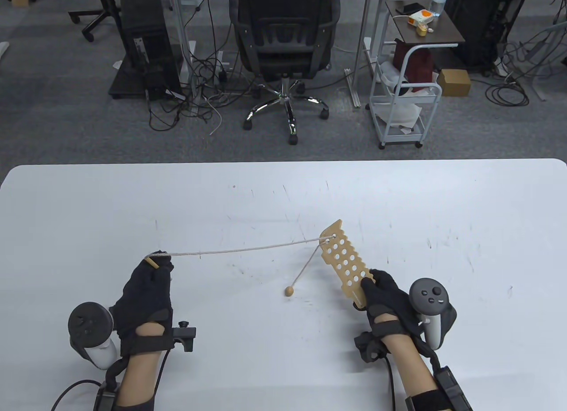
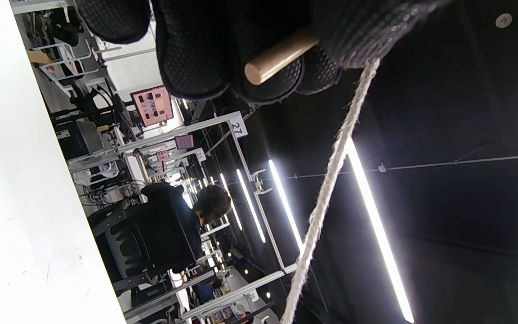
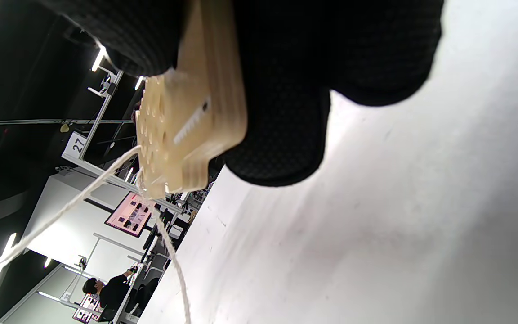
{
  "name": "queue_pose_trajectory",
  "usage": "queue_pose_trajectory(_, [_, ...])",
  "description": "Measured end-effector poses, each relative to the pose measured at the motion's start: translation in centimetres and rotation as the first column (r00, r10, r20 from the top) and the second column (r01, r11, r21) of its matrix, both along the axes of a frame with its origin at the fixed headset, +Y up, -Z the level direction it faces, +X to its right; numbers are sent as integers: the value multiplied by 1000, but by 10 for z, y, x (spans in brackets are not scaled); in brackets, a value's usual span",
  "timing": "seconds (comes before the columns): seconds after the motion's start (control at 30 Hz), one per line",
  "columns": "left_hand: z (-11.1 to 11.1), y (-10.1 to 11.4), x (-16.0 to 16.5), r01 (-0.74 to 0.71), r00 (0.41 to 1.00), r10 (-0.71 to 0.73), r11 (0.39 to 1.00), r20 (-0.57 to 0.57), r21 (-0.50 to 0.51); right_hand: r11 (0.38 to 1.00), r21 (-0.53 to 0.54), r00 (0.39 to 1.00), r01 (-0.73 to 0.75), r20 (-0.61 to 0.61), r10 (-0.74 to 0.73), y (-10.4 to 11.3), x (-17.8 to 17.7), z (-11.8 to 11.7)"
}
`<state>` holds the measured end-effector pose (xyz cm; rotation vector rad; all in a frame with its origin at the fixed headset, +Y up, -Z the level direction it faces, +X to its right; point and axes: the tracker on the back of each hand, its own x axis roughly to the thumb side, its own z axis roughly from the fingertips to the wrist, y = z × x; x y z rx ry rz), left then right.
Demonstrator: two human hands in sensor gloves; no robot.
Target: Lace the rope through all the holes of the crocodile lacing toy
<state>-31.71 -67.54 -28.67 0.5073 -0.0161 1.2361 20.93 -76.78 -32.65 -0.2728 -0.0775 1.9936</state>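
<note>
Table view: the right hand [image 1: 390, 298], in a black sensor glove, grips the near end of the pale wooden crocodile lacing board with rows of round holes [image 1: 346, 260], its fingers curled round the edge so the board angles up and away over the white table [image 1: 283, 198]. A thin off-white twisted rope [image 1: 243, 249] runs from a hole near the board's far end, stretched almost straight to the left hand [image 1: 146, 291]. That hand pinches the short light-wood threading stick [image 1: 153, 262] at the rope's end between thumb and curled fingers. A second stretch of rope drops from the same end of the board down to a small round wooden bead [image 1: 289, 291] that seems to rest on the table, though contact is hard to judge. The left wrist view shows the stick [image 2: 279, 56] poking out from the gloved fingertips [image 2: 196, 58], rope trailing beneath. The right wrist view shows the board [image 3: 187, 121] clamped between thumb and fingers above the tabletop.
</note>
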Motion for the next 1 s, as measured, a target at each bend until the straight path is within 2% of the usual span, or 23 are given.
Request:
queue_pose_trajectory(0.37, [4,0,-13,-45,995,47,999,-83,22,999,-24,997,45,64,-43,-4,12,0])
queue_pose_trajectory(1.0, [4,-7,-29,-117,981,120,993,-154,25,995,-46,983,92,162,-83,-10,28,0])
